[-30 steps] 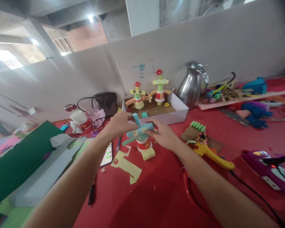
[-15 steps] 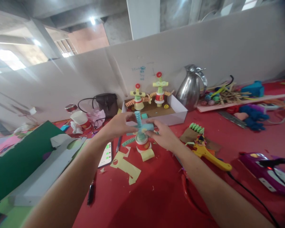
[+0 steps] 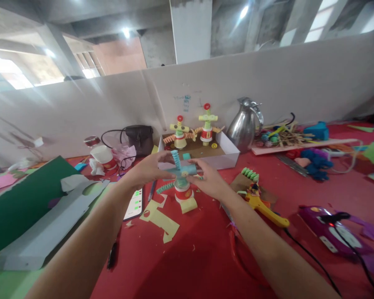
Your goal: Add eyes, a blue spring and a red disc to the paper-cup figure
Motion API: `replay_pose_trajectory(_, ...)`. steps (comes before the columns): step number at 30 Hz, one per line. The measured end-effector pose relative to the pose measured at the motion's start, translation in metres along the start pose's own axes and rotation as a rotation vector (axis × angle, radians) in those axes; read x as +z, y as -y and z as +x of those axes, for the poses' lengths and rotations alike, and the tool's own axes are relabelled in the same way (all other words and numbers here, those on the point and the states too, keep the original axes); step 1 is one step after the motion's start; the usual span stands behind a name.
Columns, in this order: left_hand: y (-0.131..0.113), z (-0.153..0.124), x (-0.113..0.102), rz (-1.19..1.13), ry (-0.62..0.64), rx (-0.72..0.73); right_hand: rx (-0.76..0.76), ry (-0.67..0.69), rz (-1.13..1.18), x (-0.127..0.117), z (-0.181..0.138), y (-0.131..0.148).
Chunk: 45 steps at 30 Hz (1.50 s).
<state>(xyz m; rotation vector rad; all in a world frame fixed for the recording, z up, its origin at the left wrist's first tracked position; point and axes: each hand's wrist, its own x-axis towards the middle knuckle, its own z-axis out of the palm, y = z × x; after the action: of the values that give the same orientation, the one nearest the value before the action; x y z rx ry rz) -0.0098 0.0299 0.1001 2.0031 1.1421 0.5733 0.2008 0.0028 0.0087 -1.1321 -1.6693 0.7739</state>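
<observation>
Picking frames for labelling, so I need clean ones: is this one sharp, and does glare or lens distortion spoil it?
Head view: the paper figure and the left hand and right hand at it are fairly sharp and evenly lit; head view: the windows upper left blow out white and streak haze over the partition wall; head view: the wide lens stretches the forearms at the bottom.

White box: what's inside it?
A shorter paper figure and a taller paper figure stand on brown card, by a teal block. The white box's near wall hides the floor's front.
</observation>
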Motion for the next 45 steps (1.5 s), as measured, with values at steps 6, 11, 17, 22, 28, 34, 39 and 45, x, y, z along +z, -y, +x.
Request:
replay_pose_trajectory(6,0.004,-0.007,0.0,-0.046,-0.006,-0.07,0.013,0.028,-0.031,-0.007,-0.001,0.005)
replay_pose_trajectory(11,0.008,-0.01,-0.002,-0.049,-0.011,-0.072,0.033,0.03,-0.019,-0.008,0.002,-0.001)
replay_pose_trajectory(17,0.013,-0.013,-0.003,-0.048,-0.029,-0.07,0.007,0.02,-0.012,-0.005,0.007,-0.006)
replay_pose_trajectory(22,0.014,-0.016,-0.001,-0.108,-0.048,-0.082,0.007,0.027,-0.018,-0.004,0.008,-0.005)
replay_pose_trajectory(28,0.018,-0.015,0.002,-0.158,-0.133,-0.088,0.012,0.025,-0.024,-0.006,0.008,-0.004)
replay_pose_trajectory(34,0.035,-0.007,0.009,-0.347,-0.395,-0.086,-0.001,0.021,-0.018,-0.009,0.008,-0.001)
replay_pose_trajectory(39,0.036,-0.005,0.019,-0.489,-0.354,-0.186,-0.028,0.01,0.0,-0.008,0.01,-0.003)
replay_pose_trajectory(45,0.035,0.0,0.032,-0.476,-0.314,-0.174,-0.051,0.016,0.013,-0.008,0.008,-0.003)
